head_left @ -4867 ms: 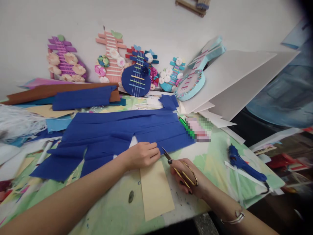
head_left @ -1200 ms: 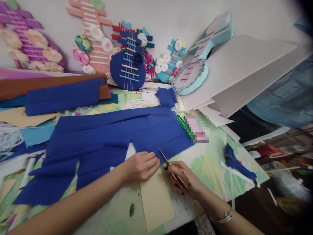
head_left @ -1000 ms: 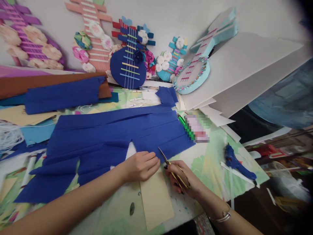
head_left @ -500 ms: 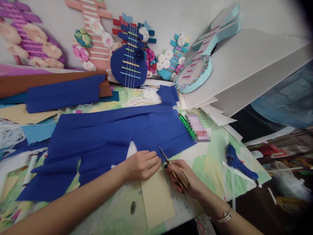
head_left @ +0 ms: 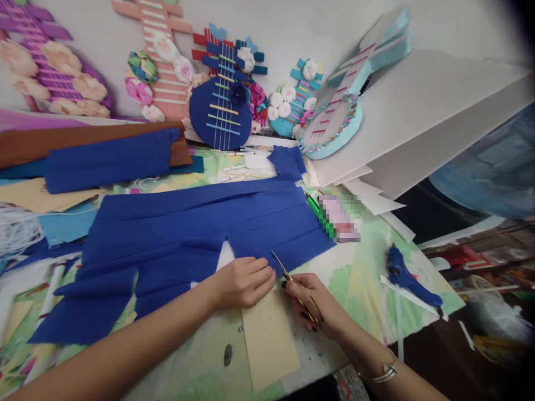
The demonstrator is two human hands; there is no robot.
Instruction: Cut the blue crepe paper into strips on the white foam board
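Observation:
A large sheet of dark blue crepe paper [head_left: 188, 228] lies spread over the table, with a notch cut in its near edge. My left hand [head_left: 241, 281] rests fingers curled on that near edge, pinching the paper down beside a tan card strip [head_left: 267, 340]. My right hand [head_left: 314, 303] grips gold scissors [head_left: 295, 284]. Their blades point up-left, tips at the blue paper's edge just right of my left fingers.
A blue glue gun [head_left: 407, 273] lies at the right. White foam boards [head_left: 418, 117] lean at the back right. Decorated paper guitars [head_left: 219, 106] stand against the wall. More blue and brown paper [head_left: 108, 159] is stacked at the back left, white string [head_left: 16, 228] at the left.
Since about five seconds ago my view has moved closer and to the right. Both hands stay at the paper's near edge; the scissors have barely shifted in the last second.

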